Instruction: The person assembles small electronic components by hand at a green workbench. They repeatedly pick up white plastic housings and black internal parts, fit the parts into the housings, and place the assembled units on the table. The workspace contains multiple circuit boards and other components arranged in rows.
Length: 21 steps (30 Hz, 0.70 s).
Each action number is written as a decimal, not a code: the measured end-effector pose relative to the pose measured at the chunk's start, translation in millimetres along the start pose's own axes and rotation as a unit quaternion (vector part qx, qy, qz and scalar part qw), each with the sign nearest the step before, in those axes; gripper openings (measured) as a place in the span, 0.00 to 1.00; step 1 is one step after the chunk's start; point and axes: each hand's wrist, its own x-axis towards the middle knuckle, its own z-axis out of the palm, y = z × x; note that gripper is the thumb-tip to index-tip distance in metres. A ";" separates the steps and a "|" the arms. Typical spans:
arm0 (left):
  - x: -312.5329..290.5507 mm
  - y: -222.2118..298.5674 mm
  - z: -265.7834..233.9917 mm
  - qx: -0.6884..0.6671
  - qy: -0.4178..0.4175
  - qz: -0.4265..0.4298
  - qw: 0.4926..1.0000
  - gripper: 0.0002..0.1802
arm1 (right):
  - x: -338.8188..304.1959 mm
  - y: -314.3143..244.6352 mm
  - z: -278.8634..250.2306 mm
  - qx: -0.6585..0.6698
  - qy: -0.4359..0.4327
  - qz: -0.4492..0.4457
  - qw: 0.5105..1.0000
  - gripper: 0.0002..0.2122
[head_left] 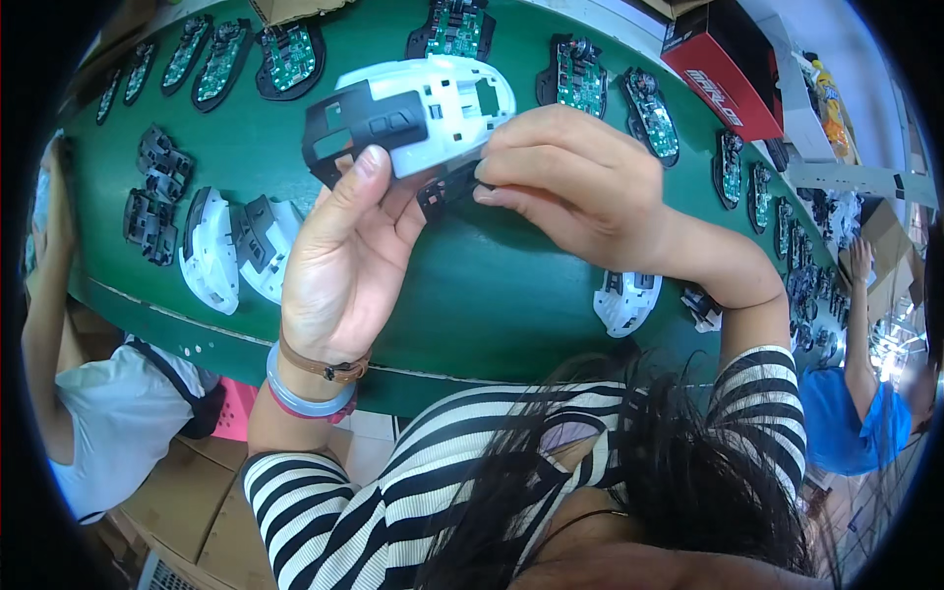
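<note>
My left hand (339, 256) holds up a computer mouse shell (447, 108), white at one end with a black cover at the other, the thumb against its near edge. Just below the shell is a small black plastic part (438, 197), pinched by my right hand (580, 187) between thumb and fingers. The part sits close to the shell's underside; whether the two touch is hidden by my fingers. On the green table (472, 305) at my left lie a white shell piece (209, 251) and another white shell with a dark cover (264, 236).
Along the far edge stand several black mouse bases with green circuit boards (224, 59). Dark plastic parts (162, 167) lie at left; a white shell (626, 300) lies near my right elbow. A red box (723, 69) stands back right. Co-workers sit at both sides.
</note>
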 end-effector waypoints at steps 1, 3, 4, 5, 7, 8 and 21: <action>-0.3 -0.4 0.9 0.006 0.013 -0.008 1.000 0.18 | -0.1 -2.0 2.0 -0.019 0.010 -0.016 1.000 0.10; 0.0 -3.8 2.7 0.006 0.019 -0.011 1.000 0.18 | 4.2 -3.2 6.5 -0.065 0.020 -0.053 0.996 0.09; 0.6 -3.7 1.7 0.005 0.016 -0.006 1.000 0.18 | 8.2 -1.3 10.1 -0.091 0.021 -0.074 0.993 0.09; 0.8 -3.6 0.0 0.004 0.013 -0.002 1.000 0.18 | 8.8 2.5 15.2 -0.091 0.024 -0.066 0.993 0.09; 0.0 -2.7 -4.2 -0.006 0.008 0.004 1.000 0.18 | 11.2 -0.5 20.2 -0.108 0.019 -0.056 0.992 0.09; -0.7 -2.2 -6.5 -0.015 0.006 0.005 1.000 0.18 | 12.4 -1.6 22.2 -0.117 0.015 -0.051 0.992 0.09; 9.9 -5.7 -20.2 0.029 0.013 0.055 0.998 0.20 | -25.2 4.4 -56.2 -0.116 -0.062 0.160 0.978 0.08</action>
